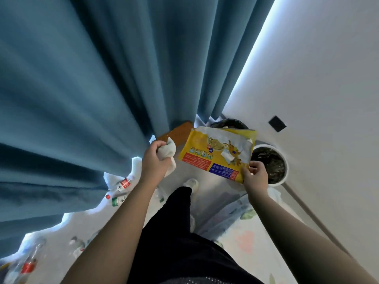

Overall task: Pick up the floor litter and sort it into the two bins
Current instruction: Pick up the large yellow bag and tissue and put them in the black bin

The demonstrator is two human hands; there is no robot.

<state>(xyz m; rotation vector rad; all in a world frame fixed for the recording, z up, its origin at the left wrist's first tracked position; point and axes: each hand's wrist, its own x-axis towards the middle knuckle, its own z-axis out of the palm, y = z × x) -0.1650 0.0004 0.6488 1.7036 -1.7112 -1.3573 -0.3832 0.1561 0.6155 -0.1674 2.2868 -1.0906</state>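
Litter is in both hands, w/ more on the floor. Left hand (pixel 153 160) has its fingers (pixel 159 144) curled tight round a white crumpled tissue (pixel 168 153); a bit of the tissue hangs down below the fingers. Right hand (pixel 255 177) pinches the near corner of a big yellow wrapper (pixel 217 151), thumb on top & the other fingers under it. Wrapper is flat-ish, has red & blue print near the fingers and torn white patches further out. It is held up in the air, away from the floor (pixel 205 201). Just past the right fingers, partly under the wrapper's edge, sits a white round bin (pixel 284 160) w/ a dark bag inside. A 2nd bin, dark (pixel 231 123), is further out past the wrapper's far edge, mostly hidden. A brown box (pixel 178 132) lies between the left fingers and the blue curtain (pixel 92 89). Down below the left wrist, by the curtain's hem, lie small bottles w/ red & green labels (pixel 122 190). More bottles, blurry, sit far back near the left elbow (pixel 28 265). A clear bottle (pixel 160 194) lies by the person's leg. Black trousers (pixel 176 232) & a pale shoe (pixel 191 184) are between the 2 arms. White wall (pixel 317 78) is out to the right of the right fingers, w/ a small black square (pixel 277 124) on it.
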